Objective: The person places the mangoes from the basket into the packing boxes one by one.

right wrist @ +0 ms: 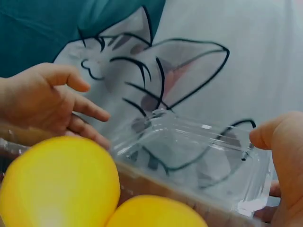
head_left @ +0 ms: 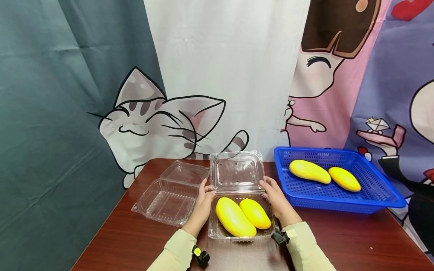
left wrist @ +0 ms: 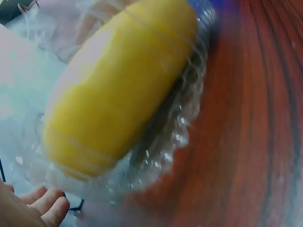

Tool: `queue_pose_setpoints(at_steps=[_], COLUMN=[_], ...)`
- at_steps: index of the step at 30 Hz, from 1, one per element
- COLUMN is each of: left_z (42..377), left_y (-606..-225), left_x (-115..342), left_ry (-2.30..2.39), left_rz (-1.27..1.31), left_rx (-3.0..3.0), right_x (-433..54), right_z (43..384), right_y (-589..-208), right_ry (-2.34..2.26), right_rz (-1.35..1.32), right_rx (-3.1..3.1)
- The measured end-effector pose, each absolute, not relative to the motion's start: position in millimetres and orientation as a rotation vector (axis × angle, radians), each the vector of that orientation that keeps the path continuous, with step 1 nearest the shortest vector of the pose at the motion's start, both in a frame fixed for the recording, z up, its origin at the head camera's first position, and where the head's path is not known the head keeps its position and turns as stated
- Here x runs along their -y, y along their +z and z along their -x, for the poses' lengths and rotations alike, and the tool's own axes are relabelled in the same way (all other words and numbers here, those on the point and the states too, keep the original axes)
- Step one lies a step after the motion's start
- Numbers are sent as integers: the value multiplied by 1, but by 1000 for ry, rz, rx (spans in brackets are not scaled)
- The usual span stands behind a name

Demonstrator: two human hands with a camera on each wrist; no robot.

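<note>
Two yellow mangoes, a larger one (head_left: pixel 235 218) and a smaller one (head_left: pixel 255 213), lie side by side in a clear plastic clamshell box (head_left: pixel 225 238). Its lid (head_left: pixel 237 174) stands raised at the far side. My right hand (head_left: pixel 277 200) pinches the lid's right edge, thumb on the inner face and fingers behind, as the right wrist view shows. At the left side, my left hand (head_left: pixel 202 205) has its fingers spread and loosely bent (right wrist: pixel 54 101) beside the lid's lower corner; whether it touches the plastic is hard to tell. The left wrist view is blurred.
On the right, a blue plastic basket (head_left: pixel 339 204) holds a long mango (head_left: pixel 310 171) and a shorter mango (head_left: pixel 344 179). Left of the box, a second clear clamshell (head_left: pixel 169 203) lies with its lid folded back. A printed curtain (head_left: pixel 230 56) hangs behind the brown table (head_left: pixel 112 241).
</note>
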State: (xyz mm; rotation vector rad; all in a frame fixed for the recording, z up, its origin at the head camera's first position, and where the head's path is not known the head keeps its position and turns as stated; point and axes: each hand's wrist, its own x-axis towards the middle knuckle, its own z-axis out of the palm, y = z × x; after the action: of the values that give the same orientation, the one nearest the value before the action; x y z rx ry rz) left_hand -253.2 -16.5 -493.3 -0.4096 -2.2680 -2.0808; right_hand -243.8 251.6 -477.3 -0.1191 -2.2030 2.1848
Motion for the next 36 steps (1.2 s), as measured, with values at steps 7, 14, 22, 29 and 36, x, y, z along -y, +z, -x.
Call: queue_pose_setpoints(at_steps=[7, 14, 22, 29, 36], left_z=[244, 232, 214, 199, 200], left_y=[-472, -439, -407, -390, -392], left_x=[21, 30, 39, 43, 38], left_ry=[-2109, -2034, -1957, -1920, -1878], left_rz=[549, 637, 595, 472, 430], left_rx=[2259, 2374, 2495, 2590, 2573], right_x=[-243, -243, -247, -254, -253], right_z=[234, 216, 193, 183, 183], right_y=[-448, -419, -386, -375, -379], right_ry=[2110, 1967, 1600, 1320, 1517], right_rz=[189, 271, 305, 269, 242], right_rx=[2132, 2196, 2494, 2733, 2654])
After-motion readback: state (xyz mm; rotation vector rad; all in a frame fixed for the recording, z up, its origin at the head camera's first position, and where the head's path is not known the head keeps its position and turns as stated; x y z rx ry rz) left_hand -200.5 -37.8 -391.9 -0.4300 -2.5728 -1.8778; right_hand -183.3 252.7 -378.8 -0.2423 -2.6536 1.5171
